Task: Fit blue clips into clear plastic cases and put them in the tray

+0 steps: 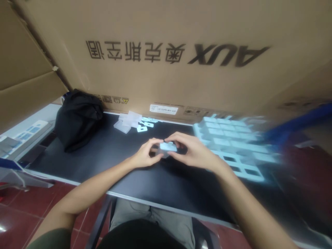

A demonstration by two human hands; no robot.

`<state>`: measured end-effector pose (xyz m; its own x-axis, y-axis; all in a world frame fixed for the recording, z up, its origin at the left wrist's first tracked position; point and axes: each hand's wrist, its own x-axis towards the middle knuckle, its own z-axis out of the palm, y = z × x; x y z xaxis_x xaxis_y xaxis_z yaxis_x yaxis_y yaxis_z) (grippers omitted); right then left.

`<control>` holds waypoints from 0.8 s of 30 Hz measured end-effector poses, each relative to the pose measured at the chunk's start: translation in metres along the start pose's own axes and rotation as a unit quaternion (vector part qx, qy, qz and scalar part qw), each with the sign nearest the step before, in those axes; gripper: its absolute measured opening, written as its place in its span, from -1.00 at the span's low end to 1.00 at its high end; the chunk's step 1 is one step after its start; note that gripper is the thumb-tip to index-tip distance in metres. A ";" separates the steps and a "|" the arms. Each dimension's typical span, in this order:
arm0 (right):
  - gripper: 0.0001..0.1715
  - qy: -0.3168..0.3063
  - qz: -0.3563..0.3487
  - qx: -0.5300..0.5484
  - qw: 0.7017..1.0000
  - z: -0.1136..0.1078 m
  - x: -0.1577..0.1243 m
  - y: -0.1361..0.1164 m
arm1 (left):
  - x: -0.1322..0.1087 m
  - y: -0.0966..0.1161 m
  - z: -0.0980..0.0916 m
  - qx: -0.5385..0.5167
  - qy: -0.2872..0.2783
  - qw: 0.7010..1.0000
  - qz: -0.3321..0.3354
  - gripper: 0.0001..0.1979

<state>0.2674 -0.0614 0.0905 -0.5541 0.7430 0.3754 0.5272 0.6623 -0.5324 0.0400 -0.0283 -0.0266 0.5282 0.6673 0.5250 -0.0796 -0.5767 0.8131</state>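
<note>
Between my two hands, above the black tabletop, is a small clear plastic box with a pale blue-white piece at its top. My left hand grips its left side between thumb and fingers. On the other side, my right hand pinches its right end the same way. The fingertips partly cover the box, and I cannot tell whether the pale piece lies in it or on it. Beyond my hands lie several clear plastic boxes or lids and several small white frame-shaped pieces.
A pale blue compartment tray, blurred, stands at the right with pieces in its cells. A black cloth bag slumps at the back left. Large cardboard walls off the back. A white box lies at the far left.
</note>
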 end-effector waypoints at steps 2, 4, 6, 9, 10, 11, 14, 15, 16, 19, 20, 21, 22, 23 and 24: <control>-0.72 -0.022 0.004 -0.020 1.000 -0.002 0.000 -0.002 | -0.001 -0.001 0.001 -0.003 0.002 1.000 -0.004 -0.44; -0.74 -0.046 0.014 -0.036 0.998 -0.009 -0.002 -0.004 | 0.000 -0.001 0.001 -0.005 -0.004 1.000 0.000 -0.37; -0.74 -0.067 0.035 -0.058 0.995 -0.023 -0.008 -0.004 | 0.001 0.001 -0.001 0.004 -0.013 1.000 0.005 -0.31; -0.73 -0.083 0.092 -0.114 0.986 -0.058 -0.028 0.006 | 0.005 0.002 -0.007 0.044 -0.019 0.999 0.010 -0.38; -0.73 -0.086 0.116 -0.137 0.980 -0.072 -0.038 0.012 | 0.006 0.002 -0.008 0.059 -0.021 0.998 0.010 -0.44; -0.73 -0.088 0.140 -0.161 0.973 -0.085 -0.049 0.018 | 0.007 0.001 -0.010 0.071 -0.025 0.997 0.009 -0.50; -0.75 -0.092 0.216 -0.222 0.946 -0.120 -0.084 0.042 | 0.008 -0.001 -0.011 0.098 -0.042 0.994 0.005 -0.62; -0.75 -0.093 0.240 -0.237 0.937 -0.127 -0.095 0.050 | 0.007 -0.001 -0.011 0.105 -0.048 0.993 0.003 -0.64; -0.75 -0.092 0.261 -0.249 0.928 -0.133 -0.105 0.057 | 0.007 -0.002 -0.010 0.112 -0.054 0.992 0.002 -0.66; -0.77 -0.096 0.304 -0.265 0.910 -0.138 -0.127 0.074 | 0.007 -0.002 -0.010 0.123 -0.070 0.990 -0.006 -0.71; -0.79 -0.098 0.312 -0.264 0.907 -0.138 -0.132 0.078 | 0.007 -0.002 -0.010 0.123 -0.071 0.990 -0.007 -0.72; -0.80 -0.101 0.318 -0.263 0.905 -0.137 -0.136 0.081 | 0.007 -0.003 -0.010 0.122 -0.071 0.990 -0.008 -0.73; -0.81 -0.101 0.322 -0.263 0.904 -0.136 -0.139 0.084 | 0.007 -0.003 -0.010 0.121 -0.069 0.990 -0.008 -0.74; -0.80 -0.100 0.324 -0.266 0.902 -0.135 -0.143 0.087 | 0.007 -0.003 -0.010 0.121 -0.066 0.990 -0.007 -0.75; -0.79 -0.096 0.324 -0.273 0.900 -0.135 -0.146 0.090 | 0.007 -0.004 -0.011 0.121 -0.064 0.991 -0.007 -0.75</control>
<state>0.4822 -0.0969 0.0900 -0.0887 0.9950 -0.0464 0.9893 0.0826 -0.1201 0.0351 -0.0164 -0.0230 0.6318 0.6203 0.4648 0.1259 -0.6738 0.7281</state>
